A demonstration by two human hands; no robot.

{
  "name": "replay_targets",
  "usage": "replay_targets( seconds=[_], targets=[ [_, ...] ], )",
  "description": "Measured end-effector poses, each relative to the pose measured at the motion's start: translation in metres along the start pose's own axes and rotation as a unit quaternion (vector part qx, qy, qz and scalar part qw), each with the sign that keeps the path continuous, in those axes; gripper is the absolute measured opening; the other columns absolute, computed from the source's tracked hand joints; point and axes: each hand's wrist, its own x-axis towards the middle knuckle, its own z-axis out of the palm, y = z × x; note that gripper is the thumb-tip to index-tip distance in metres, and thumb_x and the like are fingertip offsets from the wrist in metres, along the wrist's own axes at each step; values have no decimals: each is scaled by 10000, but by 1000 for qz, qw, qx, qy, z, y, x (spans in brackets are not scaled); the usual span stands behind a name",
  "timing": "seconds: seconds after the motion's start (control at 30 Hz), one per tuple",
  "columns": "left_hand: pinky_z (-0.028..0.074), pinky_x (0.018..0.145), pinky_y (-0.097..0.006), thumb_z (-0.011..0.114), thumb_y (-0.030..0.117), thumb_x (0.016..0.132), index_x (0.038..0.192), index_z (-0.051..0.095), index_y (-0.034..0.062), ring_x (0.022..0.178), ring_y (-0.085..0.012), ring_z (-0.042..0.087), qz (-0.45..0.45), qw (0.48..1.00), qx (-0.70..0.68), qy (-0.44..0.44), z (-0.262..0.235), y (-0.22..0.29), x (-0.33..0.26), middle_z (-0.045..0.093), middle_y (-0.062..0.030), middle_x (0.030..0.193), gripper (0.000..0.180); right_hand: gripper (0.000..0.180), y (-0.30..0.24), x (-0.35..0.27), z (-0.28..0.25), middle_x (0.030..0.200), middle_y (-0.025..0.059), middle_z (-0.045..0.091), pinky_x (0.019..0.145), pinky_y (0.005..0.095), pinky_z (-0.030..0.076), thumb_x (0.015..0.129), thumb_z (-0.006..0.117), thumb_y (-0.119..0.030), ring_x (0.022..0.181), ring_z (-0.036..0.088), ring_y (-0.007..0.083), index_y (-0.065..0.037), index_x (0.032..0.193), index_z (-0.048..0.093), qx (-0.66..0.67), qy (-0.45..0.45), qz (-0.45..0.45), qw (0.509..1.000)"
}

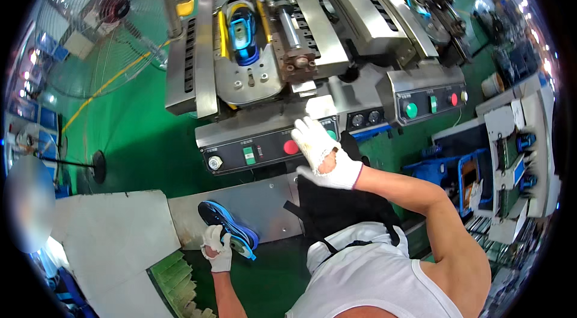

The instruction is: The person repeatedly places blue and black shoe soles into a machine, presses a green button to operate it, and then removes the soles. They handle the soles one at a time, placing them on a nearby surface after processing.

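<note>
Shoe [234, 227] at left grip [216, 248] overhangs near edge of metal shelf [270, 210].

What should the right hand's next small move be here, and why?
Probably press the green button with the right hand: that hand is right beside it, one shoe sits in the machine, and the left hand is down at another shoe. Whether it already touches the button is unclear.

The right hand [320, 151] hides a part of 1 green button [332, 135], and the left hand [217, 251] covers a little of the shoe [223, 219]. The left forearm [228, 297] is cut by the lower edge; 1 pale oval shape [29, 204] is blurred.
</note>
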Motion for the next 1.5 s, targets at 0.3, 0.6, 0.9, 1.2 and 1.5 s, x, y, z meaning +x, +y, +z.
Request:
replay_targets(
  seconds=[0.3, 0.6, 0.9, 1.2, 1.5],
  targets=[
    [532, 887, -445, 713, 151, 962, 1000, 730, 53, 989, -345, 677, -8, 999, -42, 16, -8, 134, 75, 680, -158, 1002, 106, 1015, 16, -93, -5, 1686, 319, 274, 1297, 599, 178, 867, 770, -446, 1579, 225, 518, 35, 1625, 299, 137, -40, -28, 989],
    [526, 895, -423, 713, 4, 894, 1009, 719, 37, 969, -313, 664, 256, 929, -237, -126, 63, 412, 122, 676, -142, 980, 120, 1141, -9, -266, -33, 1651, 298, 355, 1239, 457, 375, 796, 882, -497, 1504, 433, 421, 14, 1637, 306, 355, 141, 159, 911],
    [554, 989, -457, 901, 263, 820, 1394, 609, 3, 1155, -389, 661, 615, 632, -358, -307, 94, 670, 111, 633, -239, 1348, 694, 951, -5, -378, -108, 1536, 202, 559, 1238, 438, 374, 847, 840, -339, 1472, 504, 346, 4, 1607, 381, 126, 565, 440, 686],
    [556, 1026, -491, 897, 150, 791, 1379, 616, -9, 1252, -450, 641, 576, 651, -274, -410, 156, 622, 90, 632, -262, 1392, 670, 751, 261, -549, -269, 1331, 206, 685, 1073, 403, 476, 918, 789, -494, 1180, 651, 302, 57, 1397, 612, -100, 724, 555, 398],
    [609, 895, -391, 763, 122, 941, 1382, 606, -5, 1048, -324, 717, 211, 891, -127, -381, 133, 421, 73, 631, -229, 1338, 485, 722, 471, -776, -347, 1532, 168, 584, 1160, 352, 435, 936, 729, -171, 1359, 585, 293, -108, 1596, 442, -297, 144, 662, 673]
  ],
)
